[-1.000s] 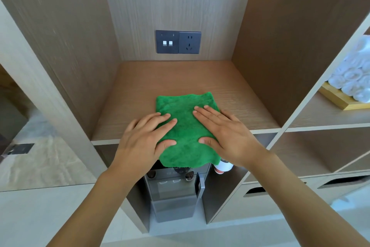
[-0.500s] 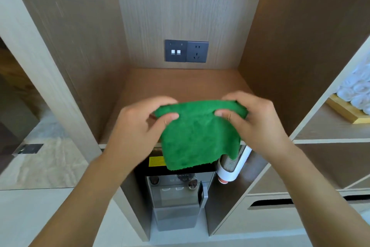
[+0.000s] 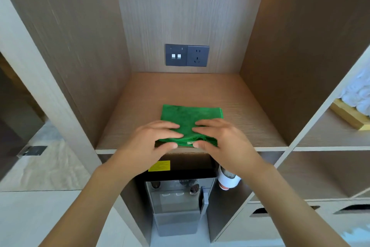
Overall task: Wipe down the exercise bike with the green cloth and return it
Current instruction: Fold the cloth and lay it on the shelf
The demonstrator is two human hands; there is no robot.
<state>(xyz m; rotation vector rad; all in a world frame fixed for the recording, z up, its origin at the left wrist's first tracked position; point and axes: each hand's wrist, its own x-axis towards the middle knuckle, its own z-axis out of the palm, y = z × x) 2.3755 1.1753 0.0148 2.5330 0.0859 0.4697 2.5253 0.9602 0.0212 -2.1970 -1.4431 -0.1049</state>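
Note:
The green cloth (image 3: pixel 191 115) lies folded on the wooden shelf (image 3: pixel 244 106) of an open cabinet niche, near the front edge. My left hand (image 3: pixel 152 140) and my right hand (image 3: pixel 224 138) are both at the cloth's near edge. Each has its fingers laid over the top and its thumb tucked against the front fold, pinching it. The exercise bike is not in view.
A dark switch (image 3: pixel 176 55) and socket (image 3: pixel 197 55) sit on the niche's back wall. Below the shelf stands a water dispenser (image 3: pixel 176 196) with a white cup holder (image 3: pixel 228 180) beside it. Rolled white towels (image 3: pixel 358 94) on a wooden tray (image 3: pixel 348 116) fill the right compartment.
A second ago the cloth lay flat under both palms, then both hands lifted it by its top edge. Now it is folded over and back down on the shelf.

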